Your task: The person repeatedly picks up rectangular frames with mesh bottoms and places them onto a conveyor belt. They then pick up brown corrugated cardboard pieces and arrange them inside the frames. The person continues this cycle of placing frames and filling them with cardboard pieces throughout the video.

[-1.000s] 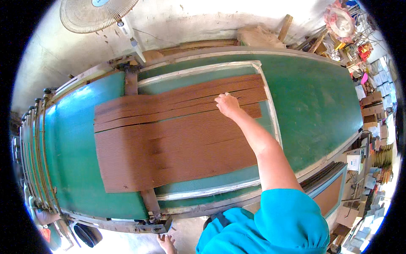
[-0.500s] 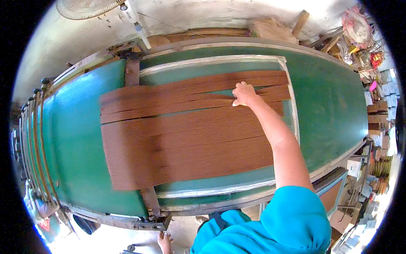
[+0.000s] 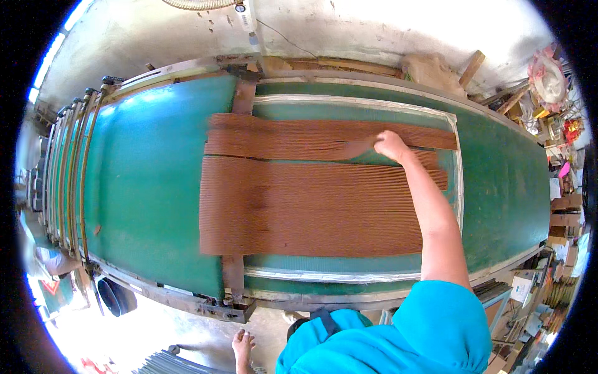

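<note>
Bands of thin brown parallel strands (image 3: 311,206) lie side by side on a frame with a pale border (image 3: 460,187), their left ends over a green belt (image 3: 156,181). My right hand (image 3: 391,146) reaches over the upper bands, its fingers closed on a narrow band of brown strands (image 3: 360,149). That band is blurred and looks partly raised, beside a gap showing green below. My left hand (image 3: 243,341) hangs below the table's near edge, away from the strands. Its fingers are loosely bent and apart, and nothing shows in them.
Several long rods (image 3: 84,181) cross the belt's left end. A dark crossbar (image 3: 233,274) passes under the strands. A black bucket (image 3: 116,297) stands at the lower left, near a stack of dark bars (image 3: 177,363). Boxes (image 3: 567,202) and clutter line the right side.
The view has shifted, so the table sits farther right. My right hand has gone from spread fingers over the gap to gripping a narrow band. The gap between upper bands has changed shape.
</note>
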Available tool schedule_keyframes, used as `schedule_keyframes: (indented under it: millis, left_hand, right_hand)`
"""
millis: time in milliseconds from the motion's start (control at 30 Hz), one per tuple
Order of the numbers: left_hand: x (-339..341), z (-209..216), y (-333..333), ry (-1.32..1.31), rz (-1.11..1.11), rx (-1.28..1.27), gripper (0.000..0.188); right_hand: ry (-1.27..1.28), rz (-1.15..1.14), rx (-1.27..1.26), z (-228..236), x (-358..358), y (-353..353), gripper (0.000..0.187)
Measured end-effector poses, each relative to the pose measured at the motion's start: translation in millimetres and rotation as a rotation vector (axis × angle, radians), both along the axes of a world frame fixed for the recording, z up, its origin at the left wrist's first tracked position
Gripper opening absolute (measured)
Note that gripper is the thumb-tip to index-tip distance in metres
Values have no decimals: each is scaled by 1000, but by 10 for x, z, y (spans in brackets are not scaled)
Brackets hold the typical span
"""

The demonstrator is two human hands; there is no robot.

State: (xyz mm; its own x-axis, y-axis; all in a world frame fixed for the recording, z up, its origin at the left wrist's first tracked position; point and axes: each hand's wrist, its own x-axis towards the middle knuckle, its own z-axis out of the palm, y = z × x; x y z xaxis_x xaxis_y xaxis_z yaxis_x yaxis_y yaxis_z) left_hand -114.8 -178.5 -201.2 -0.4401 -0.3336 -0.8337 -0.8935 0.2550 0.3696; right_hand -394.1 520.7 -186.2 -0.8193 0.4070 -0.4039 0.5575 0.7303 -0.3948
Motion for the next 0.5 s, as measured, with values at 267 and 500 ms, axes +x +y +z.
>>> schedule_keyframes:
  millis: [267, 500]
  left_hand:
    - [561, -177, -388, 46, 30, 65, 37]
    - [1266, -301, -923, 176, 302, 173, 39]
  right_hand:
    - [777, -1, -1639, 1349, -520, -1362, 39]
    - [646, 177, -1994, 3108, -565, -3625, 9]
